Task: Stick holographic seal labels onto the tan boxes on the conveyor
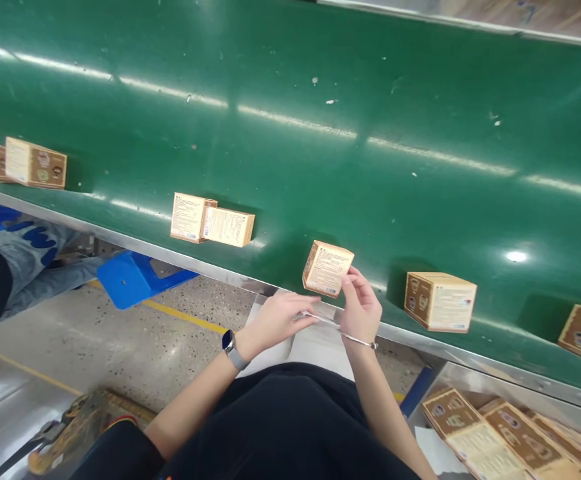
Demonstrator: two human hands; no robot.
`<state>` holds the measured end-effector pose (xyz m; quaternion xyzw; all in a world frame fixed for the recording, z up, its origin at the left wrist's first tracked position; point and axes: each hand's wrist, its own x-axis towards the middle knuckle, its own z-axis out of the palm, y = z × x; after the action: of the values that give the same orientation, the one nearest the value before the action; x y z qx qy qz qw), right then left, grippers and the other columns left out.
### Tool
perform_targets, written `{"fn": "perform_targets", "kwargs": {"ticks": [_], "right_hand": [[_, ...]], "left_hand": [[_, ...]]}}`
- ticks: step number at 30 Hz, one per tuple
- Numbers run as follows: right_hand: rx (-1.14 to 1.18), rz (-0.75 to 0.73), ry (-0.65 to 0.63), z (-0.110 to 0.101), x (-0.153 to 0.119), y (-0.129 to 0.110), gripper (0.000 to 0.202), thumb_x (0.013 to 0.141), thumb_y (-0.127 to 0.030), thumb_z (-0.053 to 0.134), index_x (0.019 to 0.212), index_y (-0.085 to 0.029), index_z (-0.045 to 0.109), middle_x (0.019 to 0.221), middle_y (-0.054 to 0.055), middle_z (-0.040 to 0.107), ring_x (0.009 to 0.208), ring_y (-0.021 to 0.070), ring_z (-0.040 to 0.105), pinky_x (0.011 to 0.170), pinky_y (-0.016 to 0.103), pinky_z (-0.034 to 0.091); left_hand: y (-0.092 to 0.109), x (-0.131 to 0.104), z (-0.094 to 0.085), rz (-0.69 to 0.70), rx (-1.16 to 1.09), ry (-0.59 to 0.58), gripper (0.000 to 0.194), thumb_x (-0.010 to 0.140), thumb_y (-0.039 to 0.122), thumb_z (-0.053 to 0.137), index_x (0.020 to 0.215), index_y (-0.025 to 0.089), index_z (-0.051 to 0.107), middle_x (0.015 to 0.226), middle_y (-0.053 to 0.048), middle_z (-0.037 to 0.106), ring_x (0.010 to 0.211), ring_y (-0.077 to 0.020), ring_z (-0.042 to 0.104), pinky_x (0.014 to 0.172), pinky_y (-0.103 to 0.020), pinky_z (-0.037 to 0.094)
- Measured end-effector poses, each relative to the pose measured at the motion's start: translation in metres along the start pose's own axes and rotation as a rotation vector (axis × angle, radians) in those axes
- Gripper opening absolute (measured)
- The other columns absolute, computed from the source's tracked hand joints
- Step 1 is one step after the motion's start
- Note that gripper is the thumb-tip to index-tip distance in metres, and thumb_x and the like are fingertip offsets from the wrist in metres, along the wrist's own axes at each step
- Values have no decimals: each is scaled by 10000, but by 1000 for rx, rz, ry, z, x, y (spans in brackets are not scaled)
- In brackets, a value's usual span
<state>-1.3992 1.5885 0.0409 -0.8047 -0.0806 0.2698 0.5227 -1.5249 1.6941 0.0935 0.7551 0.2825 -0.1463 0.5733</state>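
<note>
A small brown and cream carton point(326, 269) stands near the belt's front edge, a printed cream face toward me. My right hand point(361, 307) grips its right side between thumb and fingers. Just left of the carton, my left hand point(286, 317) is closed with thumb and fingers around a thin white strip point(323, 319), seen nearly edge-on. The strip runs across to my right palm; whether the right hand also holds it I cannot tell.
Other cartons stand on the green belt point(290, 167): a touching pair point(187, 217) to the left, one carton point(440, 301) to the right, others at both ends. Flattened cartons point(507, 433) lie below at lower right. A blue stool point(135, 277) and a seated person's leg point(45, 267) are left.
</note>
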Motion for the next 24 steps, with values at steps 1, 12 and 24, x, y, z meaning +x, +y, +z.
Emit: {"fn": "perform_targets", "kwargs": {"ticks": [1,12,24], "right_hand": [[-63,-76,-15,-6,-2,-7,202,876,-392,627,866,-191,648,1146,134,669,1127,267,621,964,477,492],[-540,-771,-546,-40,-13,-53,169,951,-152,545,1080,-219,631,934,82,705,863,214,670,759,365,564],[-161,-352,-212,-22,-30,-38,42,866,-213,671,830,-224,689,978,64,725,941,220,670,838,396,537]], "left_hand": [[1,1,-1,-61,-60,1,121,905,278,632,861,207,720,1039,-29,757,886,-183,666,841,-286,484],[11,2,-25,-194,-466,9,191,880,304,589,839,162,710,850,-20,735,794,-160,646,718,-239,466],[3,1,-23,-153,-228,70,169,901,257,589,805,173,699,816,-6,744,746,-148,644,665,-227,442]]}}
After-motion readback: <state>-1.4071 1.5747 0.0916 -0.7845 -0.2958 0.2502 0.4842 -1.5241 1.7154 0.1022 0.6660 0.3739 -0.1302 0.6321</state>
